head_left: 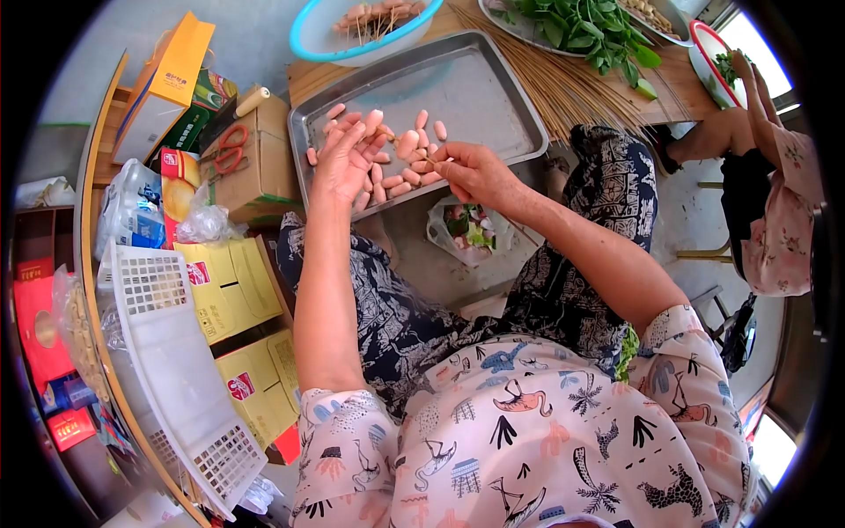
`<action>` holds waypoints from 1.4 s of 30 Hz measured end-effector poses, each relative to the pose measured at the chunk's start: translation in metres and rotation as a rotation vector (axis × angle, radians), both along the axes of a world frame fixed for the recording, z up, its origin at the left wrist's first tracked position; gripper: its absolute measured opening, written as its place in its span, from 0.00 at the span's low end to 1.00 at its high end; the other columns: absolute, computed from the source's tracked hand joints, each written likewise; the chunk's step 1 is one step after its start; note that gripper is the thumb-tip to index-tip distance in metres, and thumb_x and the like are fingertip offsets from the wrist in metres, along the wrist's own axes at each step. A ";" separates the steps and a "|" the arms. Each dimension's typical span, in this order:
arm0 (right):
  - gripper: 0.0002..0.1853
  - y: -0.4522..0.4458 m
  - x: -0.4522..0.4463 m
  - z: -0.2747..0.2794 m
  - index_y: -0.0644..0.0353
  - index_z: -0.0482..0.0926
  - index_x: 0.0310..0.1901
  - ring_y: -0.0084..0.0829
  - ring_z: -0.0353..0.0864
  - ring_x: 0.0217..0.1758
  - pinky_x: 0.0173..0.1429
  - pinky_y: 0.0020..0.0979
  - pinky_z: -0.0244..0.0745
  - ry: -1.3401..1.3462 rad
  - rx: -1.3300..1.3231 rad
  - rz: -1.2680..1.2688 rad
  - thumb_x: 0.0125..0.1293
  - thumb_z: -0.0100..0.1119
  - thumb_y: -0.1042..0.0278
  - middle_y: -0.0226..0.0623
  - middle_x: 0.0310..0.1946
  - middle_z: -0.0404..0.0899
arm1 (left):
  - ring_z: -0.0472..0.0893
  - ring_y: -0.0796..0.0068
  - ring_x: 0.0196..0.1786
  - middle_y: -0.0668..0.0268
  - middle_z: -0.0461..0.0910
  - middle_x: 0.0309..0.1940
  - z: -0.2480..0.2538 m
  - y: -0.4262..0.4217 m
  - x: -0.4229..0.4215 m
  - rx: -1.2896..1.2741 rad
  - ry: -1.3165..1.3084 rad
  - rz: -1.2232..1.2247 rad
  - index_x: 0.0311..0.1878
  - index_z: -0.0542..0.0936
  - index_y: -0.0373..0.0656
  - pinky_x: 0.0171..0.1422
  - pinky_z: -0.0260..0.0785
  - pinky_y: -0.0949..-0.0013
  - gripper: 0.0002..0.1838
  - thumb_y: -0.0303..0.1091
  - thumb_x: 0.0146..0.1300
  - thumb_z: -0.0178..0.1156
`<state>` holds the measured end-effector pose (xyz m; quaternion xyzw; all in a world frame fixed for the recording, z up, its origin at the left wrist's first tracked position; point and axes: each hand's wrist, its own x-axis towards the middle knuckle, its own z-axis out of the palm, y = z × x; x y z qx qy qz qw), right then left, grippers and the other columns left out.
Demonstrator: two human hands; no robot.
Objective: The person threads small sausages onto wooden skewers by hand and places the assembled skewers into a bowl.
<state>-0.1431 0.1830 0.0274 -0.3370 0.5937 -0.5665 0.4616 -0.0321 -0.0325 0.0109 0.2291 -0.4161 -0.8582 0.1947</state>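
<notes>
Small pink sausages (393, 181) lie scattered over the near left part of a metal tray (480, 97). Above them, my left hand (341, 158) is palm up, with a sausage (374, 121) held at its curled fingertips. My right hand (473, 176) pinches a thin bamboo skewer, mostly hidden by the fingers. A sausage (407, 143) sits on the skewer between my two hands. Whether the skewer's tip touches the sausage in my left hand cannot be made out.
A blue-rimmed bowl (304, 40) of skewered sausages stands behind the tray. Loose bamboo skewers (554, 88) and leafy greens (585, 26) lie to the right. Boxes, scissors (231, 150) and a white basket (172, 348) are at left. Another person's hand (748, 79) is by a red-rimmed bowl (704, 53).
</notes>
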 end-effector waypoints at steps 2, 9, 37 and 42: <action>0.09 -0.001 0.000 0.000 0.62 0.75 0.42 0.14 0.60 0.15 0.19 0.20 0.52 0.016 0.007 0.010 0.70 0.46 0.67 0.23 0.13 0.64 | 0.77 0.67 0.51 0.59 0.76 0.51 0.008 0.010 -0.002 -0.026 -0.032 0.007 0.57 0.69 0.42 0.58 0.72 0.66 0.19 0.25 0.62 0.57; 0.11 -0.005 -0.001 0.001 0.61 0.75 0.43 0.13 0.58 0.15 0.20 0.20 0.51 0.047 0.024 -0.016 0.71 0.47 0.64 0.22 0.14 0.62 | 0.81 0.65 0.46 0.62 0.80 0.42 0.009 0.019 -0.007 -0.001 -0.077 -0.067 0.43 0.73 0.44 0.55 0.76 0.59 0.12 0.29 0.58 0.63; 0.09 -0.002 -0.010 0.001 0.62 0.74 0.40 0.13 0.59 0.16 0.19 0.19 0.51 -0.093 -0.041 -0.109 0.70 0.48 0.65 0.23 0.17 0.65 | 0.81 0.56 0.40 0.55 0.81 0.35 -0.077 0.005 0.008 -1.562 -0.796 -0.445 0.34 0.81 0.41 0.46 0.71 0.60 0.08 0.34 0.52 0.64; 0.09 0.002 -0.012 0.001 0.62 0.74 0.39 0.13 0.60 0.16 0.19 0.19 0.51 -0.080 -0.032 -0.102 0.69 0.48 0.65 0.24 0.18 0.67 | 0.81 0.60 0.39 0.58 0.81 0.34 -0.075 0.005 0.006 -1.593 -0.887 -0.458 0.35 0.81 0.43 0.45 0.72 0.62 0.08 0.35 0.54 0.63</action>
